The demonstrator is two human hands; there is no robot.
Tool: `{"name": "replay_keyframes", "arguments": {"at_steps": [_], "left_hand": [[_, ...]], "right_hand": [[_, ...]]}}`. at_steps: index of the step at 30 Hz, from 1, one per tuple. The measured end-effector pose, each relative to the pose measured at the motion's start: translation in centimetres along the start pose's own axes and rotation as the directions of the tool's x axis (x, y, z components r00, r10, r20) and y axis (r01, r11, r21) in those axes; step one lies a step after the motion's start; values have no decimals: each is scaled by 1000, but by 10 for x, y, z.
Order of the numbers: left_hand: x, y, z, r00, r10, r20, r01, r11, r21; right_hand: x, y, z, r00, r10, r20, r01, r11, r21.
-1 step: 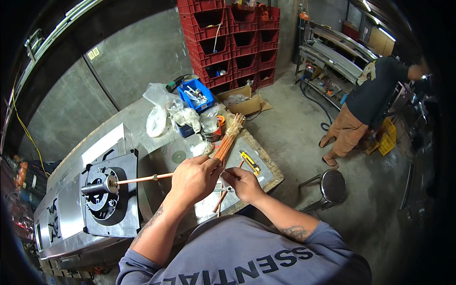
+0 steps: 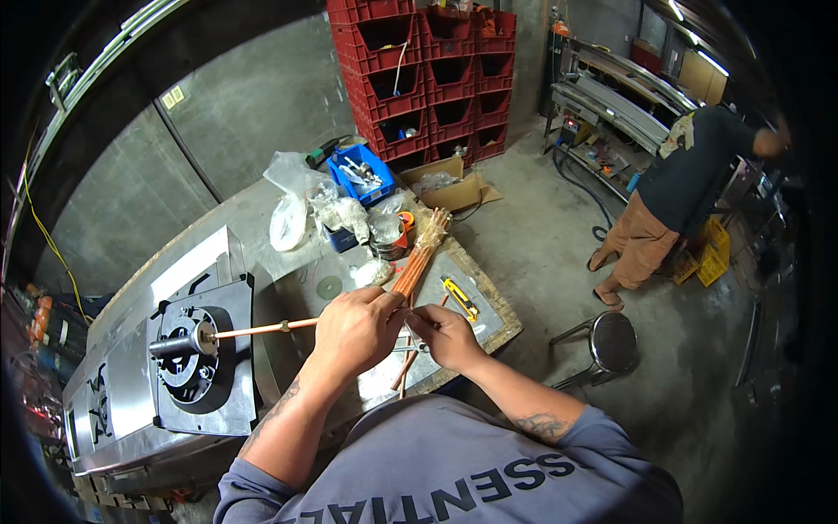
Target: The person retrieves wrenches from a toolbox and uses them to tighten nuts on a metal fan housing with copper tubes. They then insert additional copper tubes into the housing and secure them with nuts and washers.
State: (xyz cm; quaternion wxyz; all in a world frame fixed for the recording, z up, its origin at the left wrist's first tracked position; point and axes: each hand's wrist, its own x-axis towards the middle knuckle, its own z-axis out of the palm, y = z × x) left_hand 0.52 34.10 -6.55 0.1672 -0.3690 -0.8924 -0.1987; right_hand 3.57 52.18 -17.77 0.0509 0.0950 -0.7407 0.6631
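My left hand [image 2: 356,330] is closed around a thin copper tube [image 2: 253,331] with a brass nut [image 2: 285,326] on it. The tube's other end joins a round burner part with a black handle-like pipe [image 2: 179,344], resting on a black gas burner [image 2: 194,384]. My right hand [image 2: 447,339] pinches with its fingertips close against the left fingers; what lies between them is hidden. Just beyond the left hand lies a bundle of copper tubes [image 2: 417,269], partly wrapped in clear plastic. Beneath the hands, a silver spanner [image 2: 407,347] and loose copper tubes [image 2: 404,371] rest on the table.
A yellow utility knife [image 2: 460,299] lies right of the bundle. Behind are a blue bin [image 2: 360,175], plastic bags [image 2: 288,218] and a cardboard box [image 2: 449,186]. Red crates [image 2: 384,87] stand stacked beyond. At right are a round stool [image 2: 613,341] and a bending co-worker [image 2: 668,192].
My hands hold nearly the same place, the right fingers shifting very slightly. The co-worker's hand at the right has dropped a little.
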Motion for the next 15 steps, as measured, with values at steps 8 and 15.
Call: {"name": "replay_keyframes", "arguments": {"at_steps": [8,15], "left_hand": [[2,6,7,977,66,-204,-30,984,177],[1,14,18,973,-6,-230,71,958,277]], "right_hand": [[75,100,-1,952,305,8,-305,952,-35],[64,176,-43,964,82,253,176,516,-839]]}}
